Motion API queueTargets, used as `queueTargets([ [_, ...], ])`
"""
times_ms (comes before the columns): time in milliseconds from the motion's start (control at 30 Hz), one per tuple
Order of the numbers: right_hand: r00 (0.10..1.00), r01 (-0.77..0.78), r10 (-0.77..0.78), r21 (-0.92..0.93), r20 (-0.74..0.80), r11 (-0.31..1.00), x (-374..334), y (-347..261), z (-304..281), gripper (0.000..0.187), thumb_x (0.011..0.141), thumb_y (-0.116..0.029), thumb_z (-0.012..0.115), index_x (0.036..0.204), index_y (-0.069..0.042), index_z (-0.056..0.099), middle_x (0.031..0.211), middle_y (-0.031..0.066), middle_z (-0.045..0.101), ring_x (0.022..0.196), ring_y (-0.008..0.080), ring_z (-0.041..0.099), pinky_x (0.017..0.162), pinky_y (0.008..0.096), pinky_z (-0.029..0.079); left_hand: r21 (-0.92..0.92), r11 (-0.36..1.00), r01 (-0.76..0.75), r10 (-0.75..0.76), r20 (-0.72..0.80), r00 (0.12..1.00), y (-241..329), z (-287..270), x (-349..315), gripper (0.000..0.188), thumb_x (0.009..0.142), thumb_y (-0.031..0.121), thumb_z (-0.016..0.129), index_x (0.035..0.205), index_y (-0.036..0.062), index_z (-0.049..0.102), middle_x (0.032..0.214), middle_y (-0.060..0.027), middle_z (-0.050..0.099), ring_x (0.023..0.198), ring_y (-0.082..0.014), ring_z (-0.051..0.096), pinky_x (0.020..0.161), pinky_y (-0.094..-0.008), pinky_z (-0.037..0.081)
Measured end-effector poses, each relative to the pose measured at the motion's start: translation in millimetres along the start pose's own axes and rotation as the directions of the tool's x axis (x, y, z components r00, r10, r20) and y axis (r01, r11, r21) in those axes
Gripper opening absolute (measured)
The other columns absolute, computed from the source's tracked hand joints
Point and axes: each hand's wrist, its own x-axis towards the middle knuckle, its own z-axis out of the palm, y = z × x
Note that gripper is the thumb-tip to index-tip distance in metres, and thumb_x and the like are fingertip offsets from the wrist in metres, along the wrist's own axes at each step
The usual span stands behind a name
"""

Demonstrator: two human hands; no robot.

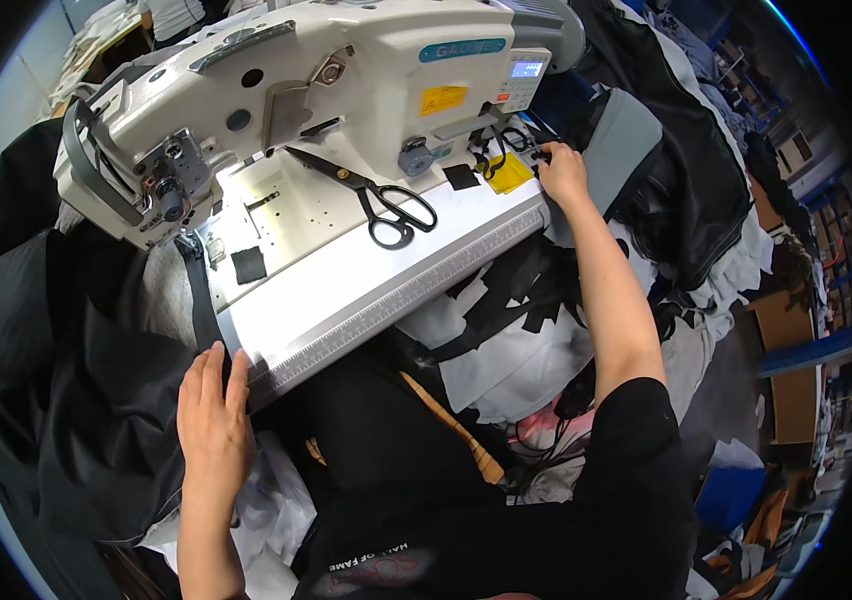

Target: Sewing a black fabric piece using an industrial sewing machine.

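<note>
My left hand (216, 415) lies with fingers stretched out at the left end of the white sewing machine bed (321, 285), touching the edge of a black cloth strip (204, 305). This strip runs up toward the needle area. At the far right end of the bed, my right hand (564, 175) bends its fingers over small black items beside a grey cloth panel (624, 140); what they grip is hidden. Black-handled scissors (354, 182) rest on the bed between the hands. Small black cloth squares (248, 265) lie there too, near a yellow piece (508, 174).
The white sewing machine (376, 75) with a lit control panel (524, 75) spans the back. A ruler strip (406, 295) edges the bed. Black garments (66, 400) pile at left, dark cloth (691, 170) at right. Light and black scraps (511, 355) hang below the front edge.
</note>
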Motion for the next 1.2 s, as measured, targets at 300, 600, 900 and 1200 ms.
queueTargets([
  [300,0.945,-0.064,0.074,-0.043,0.317,0.997,36,6,-7,0.035,0.077,-0.024,0.079,0.104,-0.002,0.072,0.11,0.0206,0.07,0.104,0.0357,0.066,0.093,0.0424,0.052,-0.061,0.997,-0.035,0.029,-0.104,0.994,-15,-11,4,0.036,0.07,-0.006,0.064,0.106,-0.0018,0.066,0.104,-0.0148,0.064,0.087,-0.0313,0.063,0.077,-0.039,0.053],
  [600,0.854,-0.171,0.281,-0.275,0.438,0.946,61,-16,-15,0.051,0.069,-0.029,0.091,0.098,0.006,0.068,0.094,0.0195,0.073,0.078,0.03,0.072,0.069,0.0375,0.058,-0.24,0.969,-0.058,0.044,-0.065,0.997,-15,-31,14,0.038,0.066,-0.013,0.063,0.102,-0.0034,0.067,0.097,-0.0146,0.064,0.084,-0.0304,0.065,0.073,-0.0377,0.055],
  [900,0.849,-0.265,0.319,-0.183,0.421,0.947,64,6,-2,0.041,0.079,-0.029,0.082,0.094,0.007,0.072,0.092,0.0214,0.073,0.075,0.0316,0.073,0.076,0.0392,0.058,-0.363,0.925,-0.115,0.068,-0.139,0.988,-21,-43,29,0.03,0.069,-0.014,0.065,0.097,-0.0035,0.067,0.095,-0.0149,0.065,0.098,-0.0341,0.065,0.081,-0.0368,0.055],
  [1200,0.794,-0.364,0.4,-0.169,0.459,0.916,65,-11,-15,0.035,0.079,-0.026,0.083,0.089,0.005,0.071,0.076,0.0149,0.071,0.062,0.0263,0.07,0.061,0.0355,0.058,-0.715,0.692,0.103,-0.132,0.015,0.991,-34,-37,30,0.012,0.086,-0.005,0.065,0.097,-0.0026,0.069,0.099,-0.014,0.072,0.088,-0.0227,0.069,0.076,-0.0279,0.051],
])
